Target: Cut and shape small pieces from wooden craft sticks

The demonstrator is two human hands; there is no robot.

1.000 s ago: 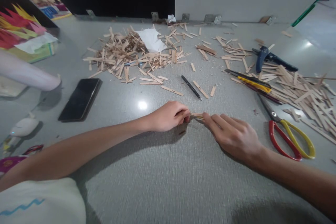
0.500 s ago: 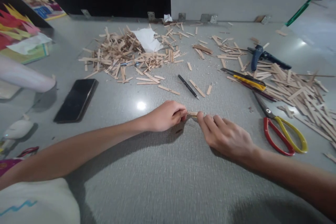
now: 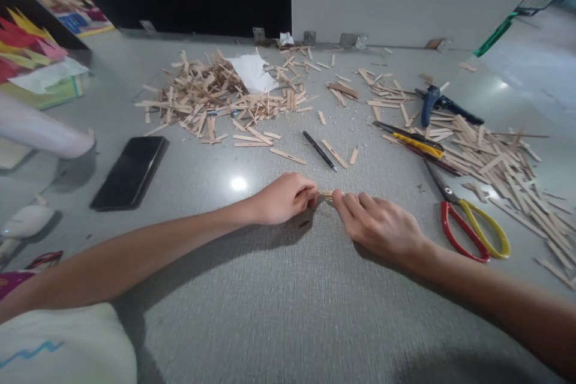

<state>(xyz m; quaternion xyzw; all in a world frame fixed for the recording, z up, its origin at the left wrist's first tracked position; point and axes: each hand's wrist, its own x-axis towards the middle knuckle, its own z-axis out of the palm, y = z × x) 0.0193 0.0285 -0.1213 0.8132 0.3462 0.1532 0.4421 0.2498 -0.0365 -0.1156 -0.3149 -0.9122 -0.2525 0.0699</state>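
Angles left hand and right hand inward, pinching flat wooden strip in fingers. Faces slim black pen beyond fingers.

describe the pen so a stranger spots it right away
On the grey table, look just beyond the left hand and right hand. There a slim pen lies slantwise, left of a short wooden stick. Unlike that pale stick, the pen is black, with a pointed tip.

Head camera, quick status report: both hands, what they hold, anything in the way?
Left hand and right hand closed on small wooden piece between them. Black pen just beyond; scissors off right; neither touching hands.
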